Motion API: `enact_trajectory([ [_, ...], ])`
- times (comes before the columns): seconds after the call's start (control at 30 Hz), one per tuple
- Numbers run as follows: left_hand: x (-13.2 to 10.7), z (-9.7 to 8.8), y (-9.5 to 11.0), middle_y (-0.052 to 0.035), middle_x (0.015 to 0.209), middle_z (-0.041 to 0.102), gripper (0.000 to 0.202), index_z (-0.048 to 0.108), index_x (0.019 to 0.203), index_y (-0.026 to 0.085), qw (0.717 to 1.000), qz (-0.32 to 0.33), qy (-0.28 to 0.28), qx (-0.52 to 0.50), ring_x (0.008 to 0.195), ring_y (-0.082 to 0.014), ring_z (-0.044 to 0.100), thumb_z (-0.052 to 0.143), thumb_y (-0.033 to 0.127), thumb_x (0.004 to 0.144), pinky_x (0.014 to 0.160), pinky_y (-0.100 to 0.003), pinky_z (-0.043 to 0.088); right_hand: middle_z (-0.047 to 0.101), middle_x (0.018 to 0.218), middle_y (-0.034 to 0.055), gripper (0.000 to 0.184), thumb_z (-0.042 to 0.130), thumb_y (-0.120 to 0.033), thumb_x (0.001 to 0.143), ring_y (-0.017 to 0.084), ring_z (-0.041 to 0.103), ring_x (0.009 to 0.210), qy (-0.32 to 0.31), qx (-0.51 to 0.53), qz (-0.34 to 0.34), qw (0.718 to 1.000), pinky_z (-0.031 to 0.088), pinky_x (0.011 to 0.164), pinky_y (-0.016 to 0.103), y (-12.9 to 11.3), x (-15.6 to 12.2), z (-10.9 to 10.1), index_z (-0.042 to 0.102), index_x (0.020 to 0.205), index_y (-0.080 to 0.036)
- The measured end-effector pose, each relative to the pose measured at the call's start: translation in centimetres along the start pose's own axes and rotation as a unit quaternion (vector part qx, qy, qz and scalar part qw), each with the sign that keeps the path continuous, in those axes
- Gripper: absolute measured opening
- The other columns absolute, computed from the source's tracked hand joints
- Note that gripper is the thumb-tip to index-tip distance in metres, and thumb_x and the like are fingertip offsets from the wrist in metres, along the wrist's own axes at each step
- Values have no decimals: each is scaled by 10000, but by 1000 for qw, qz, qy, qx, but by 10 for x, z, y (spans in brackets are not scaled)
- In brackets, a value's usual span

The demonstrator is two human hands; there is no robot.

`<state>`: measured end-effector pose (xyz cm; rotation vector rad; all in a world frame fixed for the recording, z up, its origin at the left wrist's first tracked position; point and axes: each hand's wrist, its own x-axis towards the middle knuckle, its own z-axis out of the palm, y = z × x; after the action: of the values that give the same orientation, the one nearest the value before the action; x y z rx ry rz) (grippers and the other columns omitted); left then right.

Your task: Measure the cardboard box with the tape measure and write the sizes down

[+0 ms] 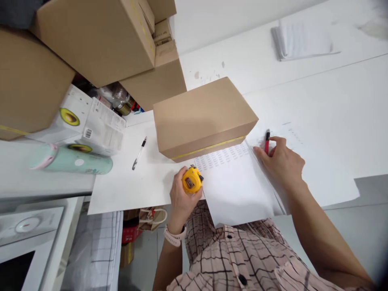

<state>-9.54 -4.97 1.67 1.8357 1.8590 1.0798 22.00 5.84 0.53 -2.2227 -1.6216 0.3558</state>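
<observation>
My left hand [182, 201] is closed around a yellow tape measure [192, 180] at the table's near edge. My right hand [281, 163] rests over the papers, its fingers closed on a red pen [267, 142] with a black end pointing away from me. A closed cardboard box [206, 115] with a yellow strip along its lower side stands between and beyond my hands. Its front part covers the top of a printed sheet [242, 194], which overhangs the near edge. More printed paper [327, 161] lies under and beside my right hand.
A black-and-clear pen [139, 153] lies left of the box. Further left are a mint-green bottle [75, 159] on its side, white cartons with avocado pictures [103, 121] and large stacked cardboard boxes [100, 36]. A paper stack [303, 40] sits at the back right.
</observation>
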Motion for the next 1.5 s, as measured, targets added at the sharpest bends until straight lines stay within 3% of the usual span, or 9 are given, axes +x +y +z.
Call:
enact_trajectory([
  [0.27, 20, 1, -27, -170, 1382, 573, 528, 496, 1416, 217, 995, 34, 34, 92, 1303, -311, 541, 689, 282, 929, 1091, -504, 489, 739, 820, 99, 257, 553, -266, 913, 241, 674, 763, 40, 139, -56, 988, 504, 730, 379, 6, 4, 4, 750, 1061, -195],
  [0.4, 21, 9, -26, -223, 1546, 401, 797, 417, 1489, 204, 991, 39, 10, 126, 1441, -396, 387, 811, 446, 840, 1163, -603, 390, 729, 788, 55, 178, 652, -246, 855, 276, 743, 819, 73, 462, -12, 884, 587, 727, 439, 6, -24, -22, 772, 985, -235],
  [0.5, 21, 11, -25, -232, 1608, 316, 983, 359, 1530, 210, 991, 31, -5, 134, 1482, -425, 326, 880, 502, 749, 1186, -626, 354, 723, 764, 34, 191, 794, -275, 775, 294, 739, 757, 62, 525, -60, 847, 591, 693, 486, 4, -53, -46, 761, 963, -288],
  [0.63, 21, 11, -24, -214, 1633, 289, 1026, 330, 1550, 235, 991, 17, -17, 132, 1497, -421, 319, 895, 493, 734, 1197, -614, 351, 648, 650, -7, 196, 840, -341, 782, 219, 622, 554, -43, 562, -132, 815, 483, 513, 386, -11, -81, -54, 654, 811, -289],
  [0.77, 20, 11, -23, -202, 1639, 297, 1022, 331, 1551, 251, 992, 7, -17, 128, 1512, -412, 319, 892, 505, 735, 1202, -594, 358, 616, 576, -19, 385, 513, -620, 997, 174, 578, 494, -225, 616, -149, 740, 475, 525, 338, -46, -87, -25, 636, 869, -279],
  [0.93, 19, 11, -23, -220, 1638, 312, 1007, 329, 1547, 225, 992, 10, -12, 124, 1521, -406, 321, 882, 498, 751, 1206, -587, 352, 778, 1019, 90, 651, 554, -818, 852, 302, 724, 1055, -300, 574, -47, 761, 547, 953, 500, -87, -88, 26, 670, 1211, -288],
  [1.13, 18, 10, -24, -205, 1635, 320, 968, 325, 1545, 235, 993, 12, -11, 116, 1530, -387, 309, 884, 400, 772, 1218, -573, 346, 670, 750, 15, 328, 679, -556, 915, 175, 596, 674, -211, 433, -99, 871, 483, 626, 317, -92, -92, 46, 676, 829, -239],
  [1.3, 18, 10, -25, -194, 1640, 313, 918, 334, 1546, 241, 994, 11, -23, 109, 1527, -389, 308, 850, 420, 807, 1221, -595, 331, 645, 717, 13, 350, 613, -549, 960, 174, 579, 664, -224, 393, -150, 879, 463, 611, 313, -83, -83, 39, 680, 835, -229],
  [1.5, 18, 10, -29, -188, 1653, 296, 862, 336, 1547, 240, 994, 14, -26, 105, 1541, -393, 279, 796, 452, 851, 1219, -606, 325, 775, 1049, 70, 356, 677, -534, 922, 252, 713, 992, -249, 394, -138, 874, 556, 883, 418, -73, -65, 34, 733, 1142, -259],
])
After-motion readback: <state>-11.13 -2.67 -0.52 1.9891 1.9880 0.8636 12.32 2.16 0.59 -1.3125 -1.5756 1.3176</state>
